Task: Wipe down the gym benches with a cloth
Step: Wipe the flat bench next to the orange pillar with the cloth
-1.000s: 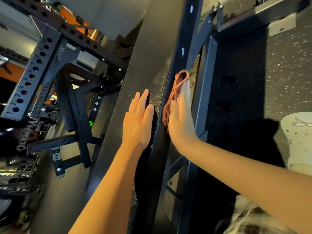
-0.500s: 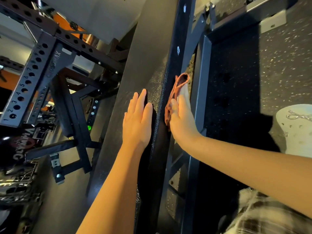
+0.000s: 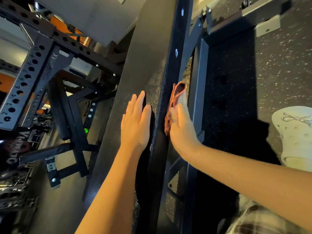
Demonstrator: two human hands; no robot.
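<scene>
Where the right hand (image 3: 181, 130) presses it flat-fingered to the bench (image 3: 135, 65) — rumpled rust-red cloth (image 3: 177, 89); left hand (image 3: 135, 125) flat.

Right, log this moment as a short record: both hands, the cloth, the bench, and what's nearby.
left hand: flat on the bench top, fingers straight
right hand: presses the cloth against the bench's side edge, fingers extended
cloth: reddish-brown, bunched between right hand and bench side
bench: black, padded, textured surface
nearby: rack with numbered holes, white shoe, speckled floor
</scene>
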